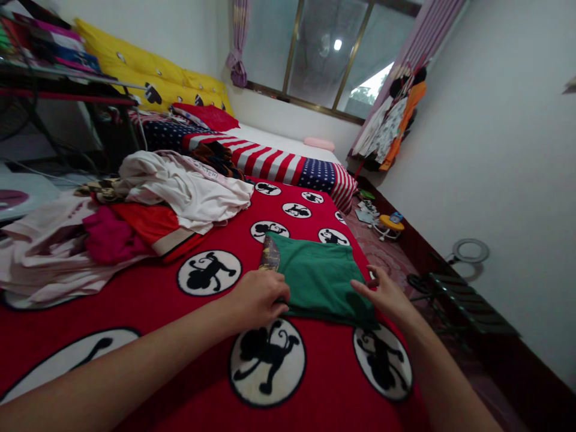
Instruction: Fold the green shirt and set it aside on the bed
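Both arms reach forward over the bed. The left hand [258, 297], palm down with fingers curled, pinches the near left edge of a folded green garment [321, 276]. The right hand [382, 294] lies open at its near right corner, fingertips touching the cloth. The garment rests on a red blanket [148, 318] near the bed's right edge; a clothes pile [148, 210] sits toward the left edge, with a window [324, 54] beyond.

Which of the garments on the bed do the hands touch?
The green garment, spread flat between the left hand and right hand; the others lie in a heap of clothes further left.
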Tool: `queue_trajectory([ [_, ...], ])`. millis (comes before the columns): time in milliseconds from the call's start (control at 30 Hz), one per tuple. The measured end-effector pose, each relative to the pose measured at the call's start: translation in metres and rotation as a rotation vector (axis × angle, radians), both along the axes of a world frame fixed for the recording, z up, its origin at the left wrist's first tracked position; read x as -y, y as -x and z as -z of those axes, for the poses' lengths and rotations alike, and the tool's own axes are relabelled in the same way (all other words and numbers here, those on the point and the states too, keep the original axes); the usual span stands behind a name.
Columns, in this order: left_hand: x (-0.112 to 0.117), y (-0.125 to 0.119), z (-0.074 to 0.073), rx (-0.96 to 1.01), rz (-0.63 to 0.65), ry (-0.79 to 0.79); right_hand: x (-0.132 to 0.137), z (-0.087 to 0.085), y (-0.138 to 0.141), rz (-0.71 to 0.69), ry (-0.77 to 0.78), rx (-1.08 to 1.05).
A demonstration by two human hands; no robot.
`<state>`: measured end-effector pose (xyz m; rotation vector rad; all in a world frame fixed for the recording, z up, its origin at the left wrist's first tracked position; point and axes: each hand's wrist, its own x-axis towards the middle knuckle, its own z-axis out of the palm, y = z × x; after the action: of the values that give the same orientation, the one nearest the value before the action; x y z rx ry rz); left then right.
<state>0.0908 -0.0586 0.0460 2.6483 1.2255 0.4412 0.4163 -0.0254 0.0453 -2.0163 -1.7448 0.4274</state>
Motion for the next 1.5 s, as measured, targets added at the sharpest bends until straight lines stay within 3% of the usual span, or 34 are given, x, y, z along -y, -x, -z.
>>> queue_trajectory([
  [100,0.008,-0.006,0.005,-0.105,0.015,-0.007,0.020,0.002,-0.005,-0.058,0.067,0.000],
  [233,0.013,0.000,0.005,-0.167,-0.064,0.016,0.034,0.006,-0.009,-0.057,0.042,-0.089],
  [467,0.013,0.024,0.001,-0.107,-0.108,0.082,0.042,0.003,-0.012,-0.141,0.043,-0.086],
  [667,0.014,0.032,-0.008,-0.060,-0.081,0.031,0.042,-0.003,-0.020,-0.128,-0.039,-0.353],
  [833,0.011,0.028,-0.006,-0.169,-0.044,0.104,0.038,-0.001,-0.022,-0.218,0.091,-0.018],
  [933,-0.003,0.016,-0.017,-0.087,-0.050,0.059,0.028,-0.021,-0.006,-0.149,-0.006,0.197],
  [1067,-0.039,-0.014,-0.016,0.103,-0.113,-0.101,0.004,-0.043,0.063,-0.178,-0.275,0.131],
  [1167,-0.067,-0.029,0.007,0.075,-0.127,-0.074,-0.020,-0.029,0.110,-0.469,-0.332,0.148],
  [1233,-0.080,-0.029,0.026,0.024,-0.196,-0.030,-0.037,-0.009,0.114,-0.532,-0.220,0.287],
  [1367,-0.088,-0.021,0.048,0.065,-0.301,-0.025,-0.069,0.026,0.075,-0.269,0.007,0.429],
  [1500,-0.086,-0.019,0.049,0.106,-0.314,-0.041,-0.087,0.034,0.047,-0.179,-0.005,0.427],
])
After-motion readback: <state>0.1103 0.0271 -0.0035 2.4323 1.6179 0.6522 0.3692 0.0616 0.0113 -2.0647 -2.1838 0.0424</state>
